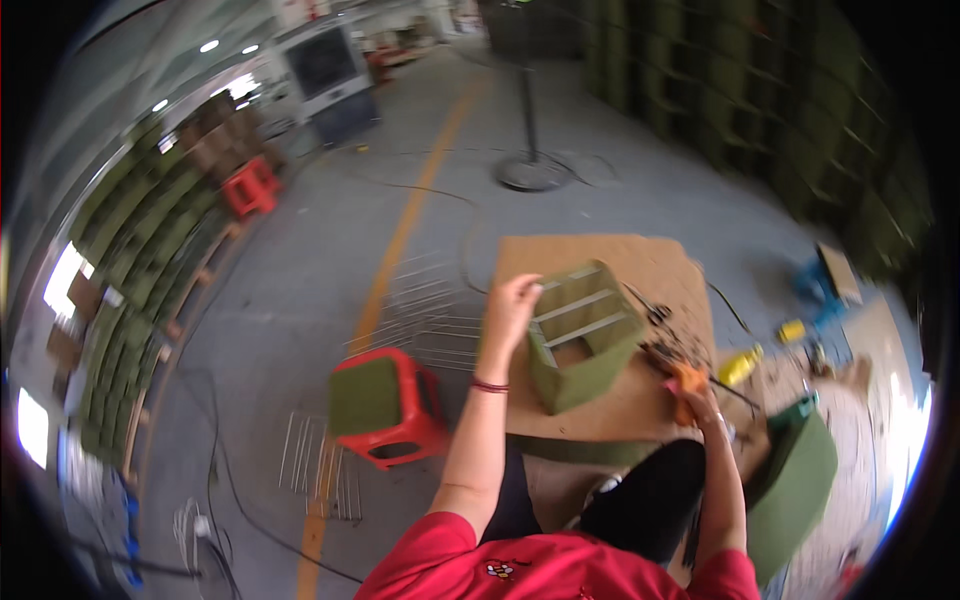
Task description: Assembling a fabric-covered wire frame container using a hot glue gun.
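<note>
Left hand (510,305) grips green slatted box frame (583,335); open top

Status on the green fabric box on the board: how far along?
Done: green divided box stands formed on the brown board, dividers in. In hand: left hand grips its corner; right hand holds an orange tool. Left: another green piece waits at the right knee; wire frames lie on the floor.
</note>
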Tool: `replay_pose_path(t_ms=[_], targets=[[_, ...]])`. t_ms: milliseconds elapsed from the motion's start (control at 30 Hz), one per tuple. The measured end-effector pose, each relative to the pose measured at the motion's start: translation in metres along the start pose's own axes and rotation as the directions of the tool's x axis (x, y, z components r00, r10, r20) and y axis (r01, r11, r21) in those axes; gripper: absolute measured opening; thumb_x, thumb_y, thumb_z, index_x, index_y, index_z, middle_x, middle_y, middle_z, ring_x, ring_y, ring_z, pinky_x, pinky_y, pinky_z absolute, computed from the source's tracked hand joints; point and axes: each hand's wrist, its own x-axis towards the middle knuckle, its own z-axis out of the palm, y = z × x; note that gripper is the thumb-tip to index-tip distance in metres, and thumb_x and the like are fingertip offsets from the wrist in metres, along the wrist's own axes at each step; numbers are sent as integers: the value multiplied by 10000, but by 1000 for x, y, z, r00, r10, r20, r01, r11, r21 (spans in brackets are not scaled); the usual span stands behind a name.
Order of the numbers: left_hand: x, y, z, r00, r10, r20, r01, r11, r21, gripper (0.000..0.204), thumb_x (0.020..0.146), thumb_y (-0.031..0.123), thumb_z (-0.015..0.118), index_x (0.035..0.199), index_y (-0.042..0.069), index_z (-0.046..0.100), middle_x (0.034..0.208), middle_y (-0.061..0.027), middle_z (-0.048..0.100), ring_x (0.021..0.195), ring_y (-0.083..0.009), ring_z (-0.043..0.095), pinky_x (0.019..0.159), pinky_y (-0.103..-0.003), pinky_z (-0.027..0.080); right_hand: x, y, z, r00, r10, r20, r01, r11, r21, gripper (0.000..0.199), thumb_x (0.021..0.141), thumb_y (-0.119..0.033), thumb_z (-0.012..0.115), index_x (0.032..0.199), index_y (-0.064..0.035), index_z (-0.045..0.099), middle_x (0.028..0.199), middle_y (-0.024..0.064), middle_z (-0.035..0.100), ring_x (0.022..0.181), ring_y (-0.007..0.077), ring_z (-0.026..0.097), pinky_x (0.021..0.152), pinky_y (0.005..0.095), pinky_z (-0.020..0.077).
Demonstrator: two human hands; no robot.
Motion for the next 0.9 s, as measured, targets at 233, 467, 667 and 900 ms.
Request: replay_pose_path(t_ms=[233, 467, 667, 900], targets=[[-11, 9, -11, 992, 64, -109, -56, 996, 73, 212, 906, 140, 659, 1080, 35, 720, 567, -76, 430, 521, -115, 377, 504, -327, 324, -18, -26, 5, 970, 191, -148, -191, 981, 17, 228, 789, -112, 731, 999, -51, 668, 810, -18, 627, 657, 92, 583, 598, 235, 451], [0, 35, -13, 962, 153, -227, -121, 981, 149, 179, 918, 106, 655, 1067, 35, 724, 644, -157, 562, 570, -125, 450, 563, -316, 413, -33, -110, 30, 994, -111, -25, 103, 784, 613, 554, 937, -193, 624, 1432, -62, 414, 1387, 129, 545, 1130, 252, 631, 700, 298, 562], [13, 38, -16, 987, 161, 15, -160, 957, 243, 231, 884, 117, 673, 1068, -17, 712, 934, -236, 706, 851, -303, 726, 742, -358, 535, -35, -158, 50, 968, -244, -65, 238, 794, 559, 736, 848, -117, 662, 1498, -77, 319, 1462, 155, 473, 1251, 301, 553, 914, 376, 549], [6, 54, -8, 946, 309, -98, -274, 924, 266, 199, 878, 95, 682, 1042, -7, 728, 890, -229, 703, 769, -331, 710, 680, -355, 528, -50, -188, 80, 969, -240, 60, 154, 777, 610, 530, 837, -240, 702, 1255, 31, 520, 1167, 217, 631, 1201, 414, 572, 1062, 526, 443]])
